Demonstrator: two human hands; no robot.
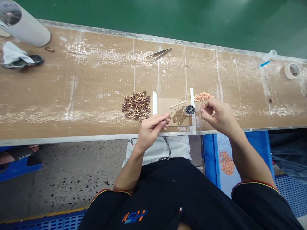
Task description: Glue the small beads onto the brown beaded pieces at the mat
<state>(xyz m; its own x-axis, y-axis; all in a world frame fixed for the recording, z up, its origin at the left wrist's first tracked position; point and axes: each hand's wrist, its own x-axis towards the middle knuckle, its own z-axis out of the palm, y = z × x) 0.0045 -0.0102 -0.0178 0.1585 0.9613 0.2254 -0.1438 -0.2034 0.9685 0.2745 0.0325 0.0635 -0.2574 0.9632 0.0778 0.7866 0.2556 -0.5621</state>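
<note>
My left hand (153, 128) is at the table's front edge, thumb and fingers pinched together; whatever small thing they may hold is hidden. It lies just in front of a pile of small brown and gold pieces (136, 106). Over the right side, my right hand (216, 115) is also pinched, and I cannot make out what is in its fingertips. Those fingertips are close to a small round container of black paste (190, 110) and a heap of small orange pieces (203, 96). Between my hands, a cotton swab (178, 104) rests on a stained cardboard piece (163, 108).
Metal tweezers (160, 54) lie farther back on the cardboard-covered table (96, 80). A roll of tape (292, 71) and a blue-handled tool (264, 63) are at the far right. At the back left stands a white cylinder (31, 27). Below, a blue crate (211, 156) contains more orange pieces.
</note>
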